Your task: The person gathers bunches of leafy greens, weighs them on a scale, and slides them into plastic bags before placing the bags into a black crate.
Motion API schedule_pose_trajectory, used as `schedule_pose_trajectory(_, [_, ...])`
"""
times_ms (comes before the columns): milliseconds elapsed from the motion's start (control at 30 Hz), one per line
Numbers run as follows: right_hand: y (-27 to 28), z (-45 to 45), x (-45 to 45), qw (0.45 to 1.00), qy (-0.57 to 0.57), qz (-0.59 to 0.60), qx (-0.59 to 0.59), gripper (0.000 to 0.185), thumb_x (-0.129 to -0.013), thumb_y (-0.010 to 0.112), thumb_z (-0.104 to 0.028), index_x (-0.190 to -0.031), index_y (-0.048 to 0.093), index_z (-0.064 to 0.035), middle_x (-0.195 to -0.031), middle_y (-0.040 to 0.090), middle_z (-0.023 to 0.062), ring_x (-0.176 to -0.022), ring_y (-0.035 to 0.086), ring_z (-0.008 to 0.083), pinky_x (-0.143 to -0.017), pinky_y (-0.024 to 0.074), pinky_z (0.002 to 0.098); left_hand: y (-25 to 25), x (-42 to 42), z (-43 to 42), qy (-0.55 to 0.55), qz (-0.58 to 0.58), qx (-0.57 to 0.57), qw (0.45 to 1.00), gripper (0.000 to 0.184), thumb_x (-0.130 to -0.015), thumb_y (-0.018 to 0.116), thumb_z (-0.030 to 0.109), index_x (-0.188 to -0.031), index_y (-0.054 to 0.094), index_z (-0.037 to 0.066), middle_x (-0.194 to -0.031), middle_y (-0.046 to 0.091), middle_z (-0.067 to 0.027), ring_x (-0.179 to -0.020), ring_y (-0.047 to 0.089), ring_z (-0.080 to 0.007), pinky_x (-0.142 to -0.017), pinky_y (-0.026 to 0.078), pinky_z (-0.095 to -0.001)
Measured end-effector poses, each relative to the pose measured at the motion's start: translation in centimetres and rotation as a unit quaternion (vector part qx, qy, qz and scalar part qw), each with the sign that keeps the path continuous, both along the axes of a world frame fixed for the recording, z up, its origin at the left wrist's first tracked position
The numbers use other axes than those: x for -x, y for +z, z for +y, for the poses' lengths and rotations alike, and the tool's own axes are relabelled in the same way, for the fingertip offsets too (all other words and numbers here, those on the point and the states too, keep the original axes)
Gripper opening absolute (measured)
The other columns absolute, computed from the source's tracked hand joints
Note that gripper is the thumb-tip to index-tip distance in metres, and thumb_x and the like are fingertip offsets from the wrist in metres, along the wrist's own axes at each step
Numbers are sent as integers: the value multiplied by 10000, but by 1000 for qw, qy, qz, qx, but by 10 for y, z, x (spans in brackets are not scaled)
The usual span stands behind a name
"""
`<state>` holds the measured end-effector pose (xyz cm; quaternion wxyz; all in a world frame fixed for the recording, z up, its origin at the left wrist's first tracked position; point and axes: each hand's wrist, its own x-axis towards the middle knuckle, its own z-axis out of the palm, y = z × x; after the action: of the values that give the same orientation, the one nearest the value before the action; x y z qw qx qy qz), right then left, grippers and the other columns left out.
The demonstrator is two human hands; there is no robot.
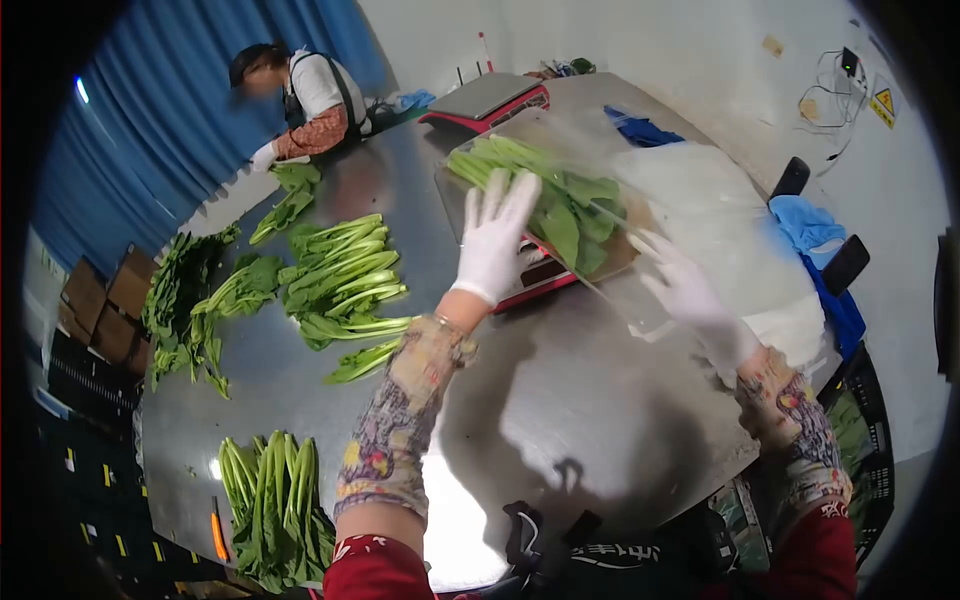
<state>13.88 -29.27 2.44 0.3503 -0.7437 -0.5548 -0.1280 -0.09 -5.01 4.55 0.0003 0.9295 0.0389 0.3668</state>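
My left hand, in a white glove, lies with fingers spread on a bunch of leafy greens. The greens rest inside a clear plastic bag, stems toward the upper left and leaves toward the right. Under the bag is a red-edged scale, mostly covered. At the bag's right side, my white-gloved right hand has its fingers closed on the plastic edge; the fingertips are slightly blurred.
Loose greens lie left on the metal table, with another bunch and an orange-handled knife near the front. A second scale and a co-worker are behind. Plastic bags are stacked right.
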Motion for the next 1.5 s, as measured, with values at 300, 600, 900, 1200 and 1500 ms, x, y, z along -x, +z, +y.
schedule_pose_trajectory(300, [187,18,12,998,-11,-54,-23,232,-848,625,-213,-977,654,-22,-817,652,117,-690,586,201,-673,477,313,96,17,-25,-129,-209,306,920,218,-753,628,10,-961,686,37,-809,681,-95,-697,621,-182,-975,396,-356])
schedule_pose_trajectory(600, [241,25,104,973,67,-78,208,177,-866,584,-175,-811,625,-12,-895,639,96,-815,603,178,-715,481,295,40,104,-74,-272,-76,699,657,309,-871,624,121,-1161,556,35,-1060,597,7,-953,530,-80,-878,407,-244])
schedule_pose_trajectory(900, [264,-7,116,968,82,26,235,178,-861,597,-169,-895,653,-4,-1035,639,95,-920,599,157,-794,478,293,36,106,-97,-305,-41,674,672,393,-811,682,125,-1163,539,25,-1088,604,-24,-970,555,-117,-870,430,-285])
schedule_pose_trajectory(1200, [266,-43,64,996,43,48,69,181,-854,606,-153,-933,657,2,-1052,639,94,-946,595,152,-827,470,288,59,79,-33,-304,-87,706,634,202,-837,642,56,-1025,614,-15,-940,662,-63,-836,618,-130,-769,495,-263])
schedule_pose_trajectory(1500, [90,57,-1,941,34,204,-268,236,-817,637,-98,-1023,650,16,-1039,667,70,-949,623,163,-864,472,275,26,191,-86,-265,214,207,917,576,-659,635,-22,-1220,580,96,-1185,607,-103,-1106,571,-263,-957,463,-357])
